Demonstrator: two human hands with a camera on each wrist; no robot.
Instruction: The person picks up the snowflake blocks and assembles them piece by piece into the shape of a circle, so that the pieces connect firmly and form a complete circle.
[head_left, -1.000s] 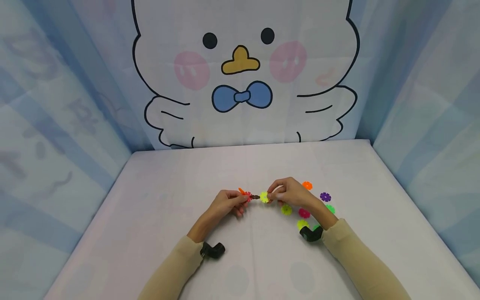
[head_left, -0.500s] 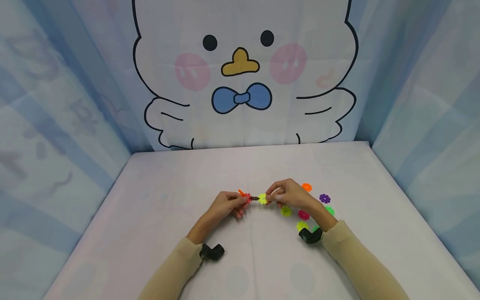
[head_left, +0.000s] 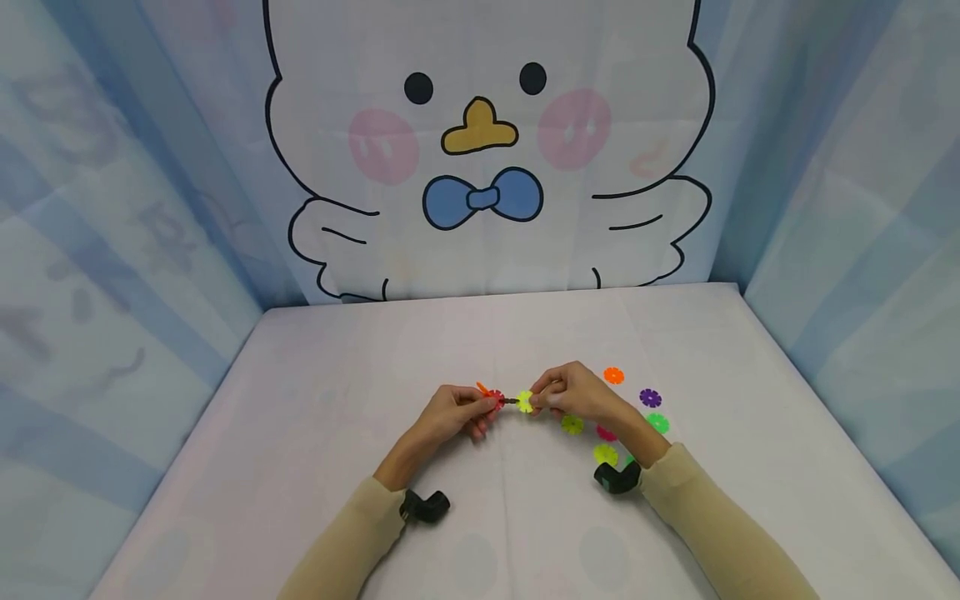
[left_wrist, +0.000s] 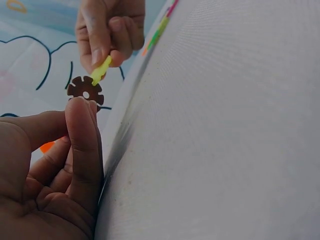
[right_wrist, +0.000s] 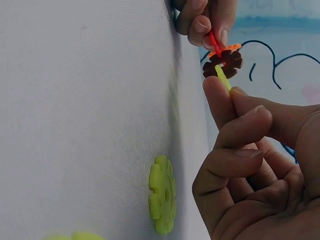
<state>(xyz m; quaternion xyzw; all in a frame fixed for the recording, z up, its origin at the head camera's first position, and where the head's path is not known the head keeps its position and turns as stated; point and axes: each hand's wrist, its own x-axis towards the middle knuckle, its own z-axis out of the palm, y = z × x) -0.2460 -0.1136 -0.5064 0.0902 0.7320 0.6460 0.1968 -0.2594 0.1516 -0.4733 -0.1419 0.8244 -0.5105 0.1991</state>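
Yellow disc (head_left: 524, 402), pinched in right grip (head_left: 574, 392), edges nearer brown disc (left_wrist: 81, 90), seemingly joining; left grip (head_left: 452, 410) pinches red disc (head_left: 499, 400).

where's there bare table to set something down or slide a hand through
Bare table stretches left of the left hand, beyond it and the right hand toward the printed backdrop, and between the black wrist cameras. It is crowded around the right wrist, with loose flower-shaped discs on both sides.
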